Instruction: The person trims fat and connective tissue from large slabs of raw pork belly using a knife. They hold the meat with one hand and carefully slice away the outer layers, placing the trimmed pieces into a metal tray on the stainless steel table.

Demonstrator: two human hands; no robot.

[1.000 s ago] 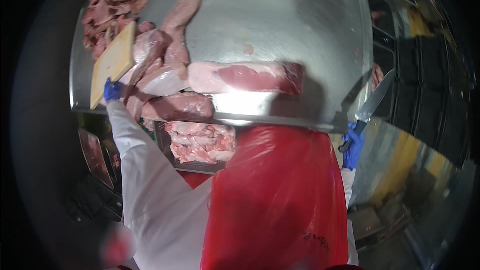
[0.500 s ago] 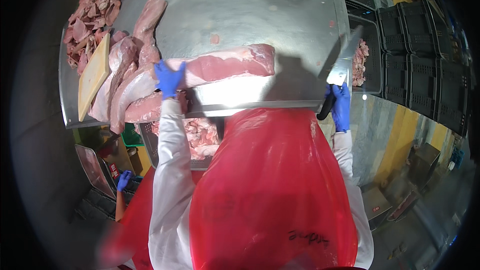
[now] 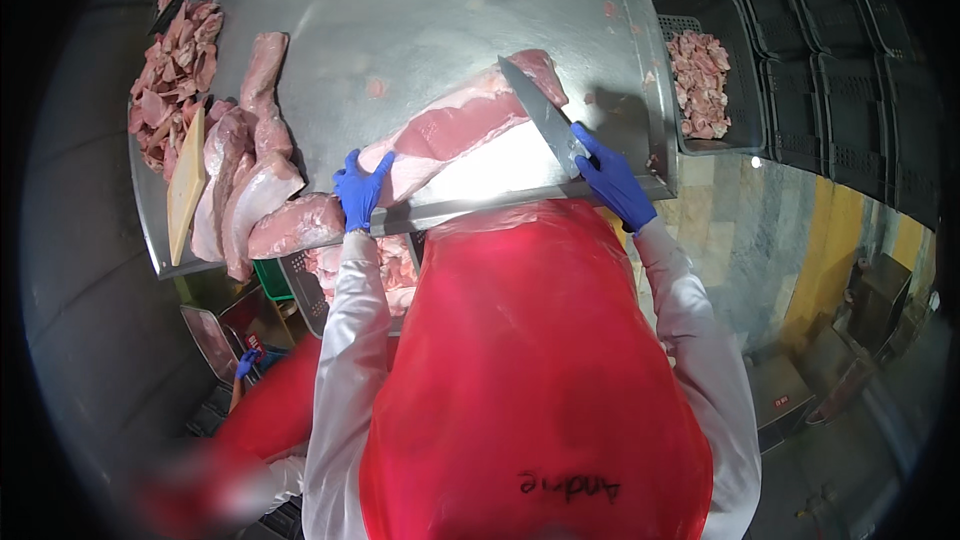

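Observation:
On the steel table [image 3: 430,10], a long pink cut of raw meat [image 3: 455,130] lies diagonally. My left hand [image 3: 362,190], in a blue glove, grips its lower-left end, thumb apart from fingers. My gloved right hand [image 3: 612,180] holds a large knife [image 3: 540,112] by its hidden handle, the blade lying across the meat's right part, tip upward-left. Several other long cuts [image 3: 262,190] lie left of my left hand, beside a pale yellow board [image 3: 186,185] and a pile of small meat pieces [image 3: 170,70].
A dark crate of meat pieces [image 3: 703,85] stands at the table's right, beside stacked black crates [image 3: 840,110]. A perforated container [image 3: 305,290] with meat sits below the table's near edge. At lower left are a co-worker's gloved hand [image 3: 245,365] and red apron [image 3: 270,400].
My left hand moved from the board onto the long cut, which now slants up to the right. The knife swung from the right edge leftward onto that meat.

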